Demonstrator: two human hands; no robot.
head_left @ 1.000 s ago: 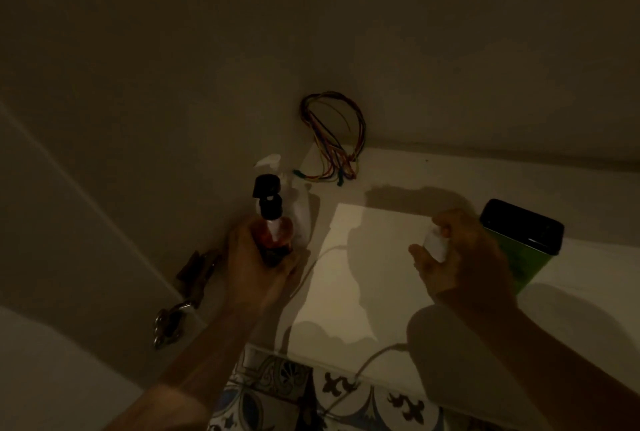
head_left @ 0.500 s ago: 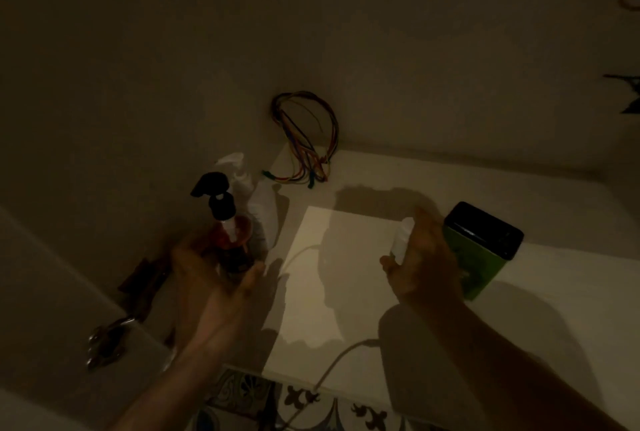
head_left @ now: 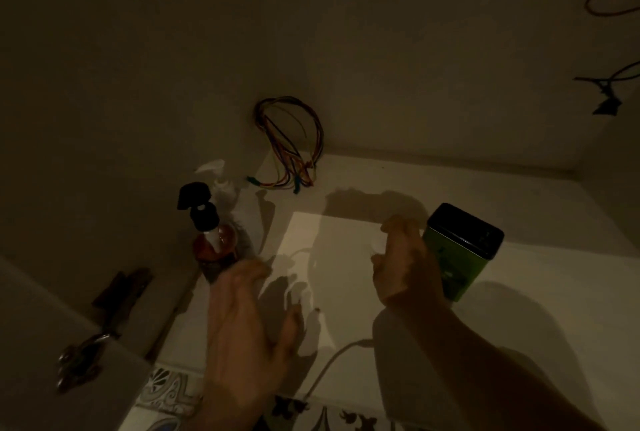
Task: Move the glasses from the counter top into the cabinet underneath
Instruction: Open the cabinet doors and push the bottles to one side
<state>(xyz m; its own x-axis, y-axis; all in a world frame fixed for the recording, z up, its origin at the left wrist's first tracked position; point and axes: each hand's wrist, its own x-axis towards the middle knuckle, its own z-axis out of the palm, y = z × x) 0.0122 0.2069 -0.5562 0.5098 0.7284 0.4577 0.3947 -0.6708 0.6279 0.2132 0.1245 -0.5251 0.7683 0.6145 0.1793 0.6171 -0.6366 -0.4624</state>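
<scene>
I am looking into a dim cabinet. A pump bottle [head_left: 214, 243] with amber liquid and a black head stands on the white cabinet floor [head_left: 540, 319] at the left wall. My left hand [head_left: 249, 326] hovers just right of and below it, fingers spread, holding nothing. My right hand [head_left: 405, 264] is curled beside a green tin [head_left: 460, 257] with a black lid. Whether anything is in that hand is hidden by the fingers. No drinking glass is clearly visible.
A white spray bottle [head_left: 221, 181] stands behind the pump bottle. Coloured wires [head_left: 291, 143] hang in the back corner. A metal hinge [head_left: 117, 292] and the open door [head_left: 45, 361] are at the left. A white cable [head_left: 332, 361] runs over the front edge above the patterned tiles [head_left: 173, 392].
My left hand has let go of the pump bottle and opened, drawing back toward me. The small white object seen in my right hand earlier no longer shows.
</scene>
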